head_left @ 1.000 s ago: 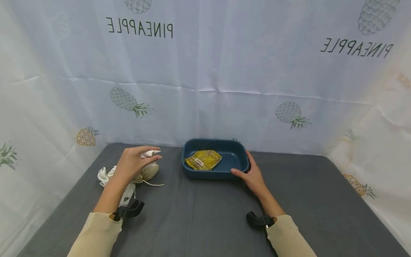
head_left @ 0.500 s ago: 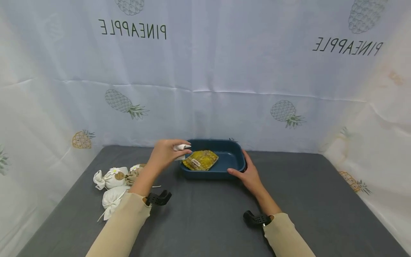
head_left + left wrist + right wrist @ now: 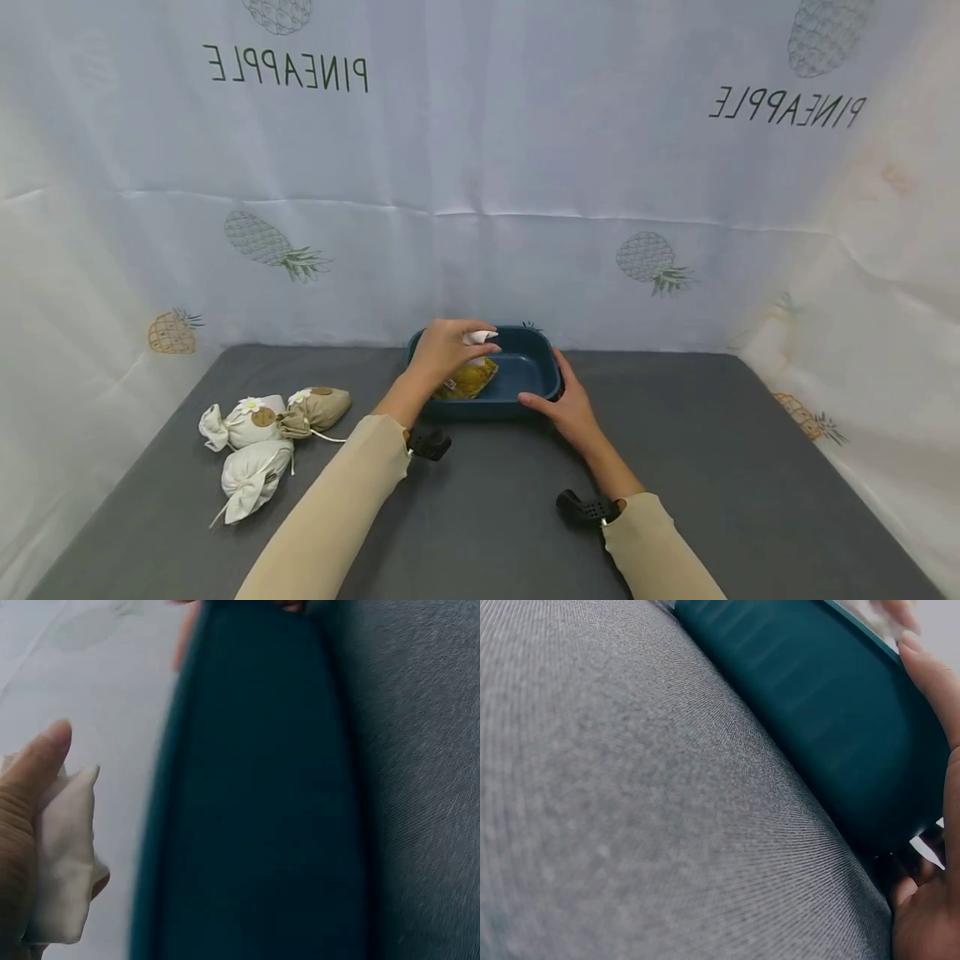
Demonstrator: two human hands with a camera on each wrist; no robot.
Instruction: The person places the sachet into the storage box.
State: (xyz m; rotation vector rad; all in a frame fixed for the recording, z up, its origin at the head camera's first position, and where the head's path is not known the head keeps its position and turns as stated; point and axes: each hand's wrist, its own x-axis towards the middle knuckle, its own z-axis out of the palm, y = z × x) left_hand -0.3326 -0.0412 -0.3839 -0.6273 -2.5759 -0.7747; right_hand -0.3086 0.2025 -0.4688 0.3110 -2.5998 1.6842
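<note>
**Hand and Pouch Positions at the Blue Tub**

While the backdrop (image 3: 480, 167), a pale sheet printed with pineapples, closes off the scene behind, the blue tub (image 3: 543, 375) serves as the landmark for every position below.

1. Bench (image 3: 712, 467): grey fabric surface. It carries the tub at its far edge, close against the backdrop.
2. Blue tub: rectangular, rounded corners. A yellow packet (image 3: 468, 379) lies inside, toward its left end.
3. Right hand (image 3: 566, 406): cupped against the tub's right near corner, thumb along the near wall and fingers round the end wall. The right wrist view confirms contact with the tub's outer wall (image 3: 832, 712).
4. Left hand (image 3: 446, 346): above the tub's left end, over the yellow packet, pinching a small white pouch (image 3: 478, 337) between thumb and fingers. The left wrist view shows the white cloth (image 3: 67, 862) bunched against the thumb.
5. Three cloth pouches (image 3: 258, 433): on the bench well to the left of the tub, lying together, tied at the neck.

Handling note: the white pouch looks soft, light and yielding. A pinch at the gathered cloth appears sufficient; slippage seems unlikely, as the fabric is matt.
</note>
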